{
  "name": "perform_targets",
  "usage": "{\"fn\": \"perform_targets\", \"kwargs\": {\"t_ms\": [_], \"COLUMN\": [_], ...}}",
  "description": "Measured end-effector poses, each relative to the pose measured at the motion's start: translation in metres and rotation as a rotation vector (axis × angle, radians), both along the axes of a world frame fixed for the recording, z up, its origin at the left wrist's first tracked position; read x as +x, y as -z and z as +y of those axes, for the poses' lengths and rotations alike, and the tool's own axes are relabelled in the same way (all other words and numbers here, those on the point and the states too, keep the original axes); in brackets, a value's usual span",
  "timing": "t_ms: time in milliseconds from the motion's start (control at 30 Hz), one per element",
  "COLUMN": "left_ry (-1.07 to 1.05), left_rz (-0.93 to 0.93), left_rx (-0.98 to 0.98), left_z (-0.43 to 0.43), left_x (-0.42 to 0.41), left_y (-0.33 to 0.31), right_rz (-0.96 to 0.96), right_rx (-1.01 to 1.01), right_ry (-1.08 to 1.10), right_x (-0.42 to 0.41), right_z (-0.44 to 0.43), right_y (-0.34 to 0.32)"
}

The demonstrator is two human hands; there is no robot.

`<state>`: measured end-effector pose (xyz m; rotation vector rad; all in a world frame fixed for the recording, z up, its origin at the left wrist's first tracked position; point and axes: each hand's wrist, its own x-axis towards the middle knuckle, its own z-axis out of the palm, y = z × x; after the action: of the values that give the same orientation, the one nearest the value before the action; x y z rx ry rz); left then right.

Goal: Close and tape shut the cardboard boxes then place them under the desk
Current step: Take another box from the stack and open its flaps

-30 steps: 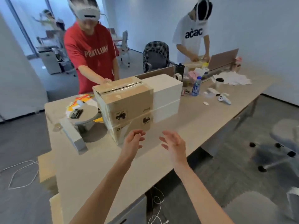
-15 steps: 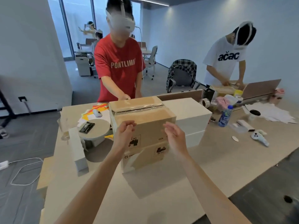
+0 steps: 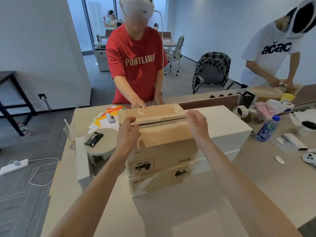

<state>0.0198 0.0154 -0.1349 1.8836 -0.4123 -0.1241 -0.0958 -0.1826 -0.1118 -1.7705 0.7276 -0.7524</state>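
From where I stand, the job looks partly done. The brown cardboard box (image 3: 164, 139) on top of the stack has both flaps folded down. A shiny strip runs along the centre seam (image 3: 162, 121), but a dark gap shows beside it, so I'd judge the seal is not finished. It sits on a second brown cardboard box (image 3: 153, 183), whose top is hidden. Both are up on the pale wooden desk (image 3: 171, 211), so stowing them underneath is yet to come.

The left hand (image 3: 127, 134) is at the near-left end of the seam with its fingers (image 3: 134, 128) curled in and the thumb close above them. They seem to touch the flap edge, though I cannot tell whether they pinch anything. The right hand (image 3: 197, 124) is at the seam's other end, its fingers (image 3: 191, 115) loosely spread and gently bent, gripping nothing; I can't say if it touches the card.

Just beyond the left fingertips, a person in a red T-shirt presses a hand (image 3: 138, 105) flat on the far flap. Right of the right-hand fingers, past a white rectangular box (image 3: 227, 127), lies a roll of clear tape (image 3: 240, 112).
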Motion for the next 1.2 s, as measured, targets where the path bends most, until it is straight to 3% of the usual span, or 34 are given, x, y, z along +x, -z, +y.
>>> {"fn": "perform_targets", "kwargs": {"t_ms": [200, 433, 600, 833, 1200], "left_ry": [-0.153, -0.324, -0.405, -0.389, -0.412], "left_rz": [-0.065, 0.168, 0.253, 0.216, 0.221], "left_rx": [0.317, 0.413, 0.533, 0.589, 0.359], "left_z": [-0.011, -0.031, -0.035, -0.028, 0.036], "left_x": [0.022, 0.043, 0.049, 0.032, -0.037], "left_y": [0.012, 0.014, 0.02, 0.012, -0.027], "right_rz": [0.134, 0.343, 0.262, 0.268, 0.046], "right_rx": [0.024, -0.007, -0.15, -0.14, -0.127], "right_ry": [-0.081, -0.313, -0.292, -0.289, -0.238], "right_x": [0.035, 0.056, 0.061, 0.054, -0.009], "right_z": [-0.062, -0.114, -0.114, -0.109, -0.052], "right_y": [0.013, 0.037, 0.054, 0.055, -0.007]}}
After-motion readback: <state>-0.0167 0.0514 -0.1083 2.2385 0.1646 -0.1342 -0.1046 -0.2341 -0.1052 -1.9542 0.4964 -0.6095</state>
